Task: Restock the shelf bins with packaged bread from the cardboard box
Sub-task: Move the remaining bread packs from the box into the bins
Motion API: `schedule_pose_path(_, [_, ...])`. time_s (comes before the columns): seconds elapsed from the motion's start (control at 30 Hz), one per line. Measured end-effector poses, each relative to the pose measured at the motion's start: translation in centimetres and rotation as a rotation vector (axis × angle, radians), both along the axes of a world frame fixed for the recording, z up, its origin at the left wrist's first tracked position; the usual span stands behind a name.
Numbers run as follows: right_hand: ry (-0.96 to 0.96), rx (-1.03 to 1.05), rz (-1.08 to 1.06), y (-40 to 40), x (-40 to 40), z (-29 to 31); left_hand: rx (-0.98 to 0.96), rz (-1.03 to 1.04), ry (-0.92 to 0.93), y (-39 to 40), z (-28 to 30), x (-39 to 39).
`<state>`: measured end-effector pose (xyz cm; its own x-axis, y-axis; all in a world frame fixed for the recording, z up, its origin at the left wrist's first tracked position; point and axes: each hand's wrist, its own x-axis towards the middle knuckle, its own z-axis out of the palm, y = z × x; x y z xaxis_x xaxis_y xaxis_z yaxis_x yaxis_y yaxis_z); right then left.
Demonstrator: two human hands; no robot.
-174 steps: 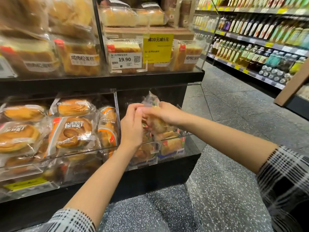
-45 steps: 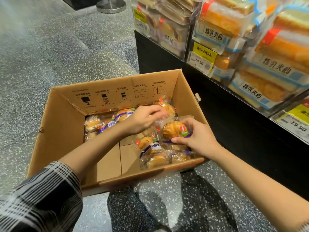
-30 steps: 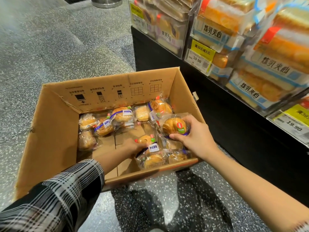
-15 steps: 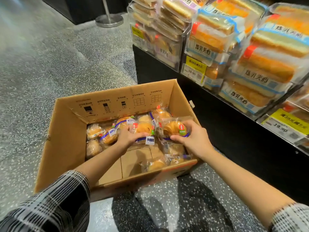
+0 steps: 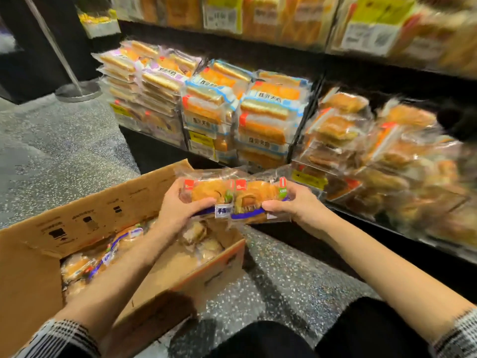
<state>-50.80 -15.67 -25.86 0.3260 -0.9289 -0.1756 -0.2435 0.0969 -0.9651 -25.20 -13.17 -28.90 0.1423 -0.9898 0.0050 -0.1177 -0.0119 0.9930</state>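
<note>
Clear-wrapped bread packets, one [image 5: 206, 196] gripped in the left hand [image 5: 178, 210] and one [image 5: 258, 198] in the right hand [image 5: 291, 206], are held side by side above the cardboard box [image 5: 103, 215], seemingly readied for the shelf bins [image 5: 361, 192].

Hands: two, a left hand [image 5: 178, 210] and a right hand [image 5: 294, 205], each gripping one bun pack

Bun packs held: two, a left pack [image 5: 206, 193] and a right pack [image 5: 258, 196], touching side by side

Box [image 5: 85, 218]: one, near left on the floor; several more packs lie inside, too blurred to count

Sandwich packs [image 5: 265, 112]: four stacks on the far shelf, number per stack unclear

Pole [image 5: 55, 50]: one, far left

Sleeves: two, plaid, at the near corners
</note>
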Motion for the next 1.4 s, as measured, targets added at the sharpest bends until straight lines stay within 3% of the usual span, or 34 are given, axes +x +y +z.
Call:
schedule_pose_path(0.23, [0.005,-0.134,-0.28,5.1,-12.9,6.7,-0.196,-0.261,0.102,-2.8,4.8,-13.4])
schedule_pose_path(0.57, [0.15,-0.279,-0.677,10.3,-27.4,12.3,-0.254,-0.445,0.174,-4.1,9.2,-30.6])
schedule_pose_path(0.67, [0.147,-0.32,-0.854,10.6,-31.4,12.6,-0.275,-0.519,0.106,-4.3,9.5,-33.9])
schedule_pose_path(0.83, [0.23,-0.295,-1.023,8.9,-36.6,11.0,-0.302,-0.583,-0.133,-6.2,8.7,-35.9])
schedule_pose_path(1.2, [0.445,-0.188,-0.975,-2.0,-38.7,7.6,-0.268,-0.521,-0.186,-6.9,7.8,-37.0])
schedule_pose_path(1.4, [0.428,-0.111,-1.08,-6.9,-38.3,5.6,-0.294,-0.542,-0.197,-7.1,7.6,-37.1])
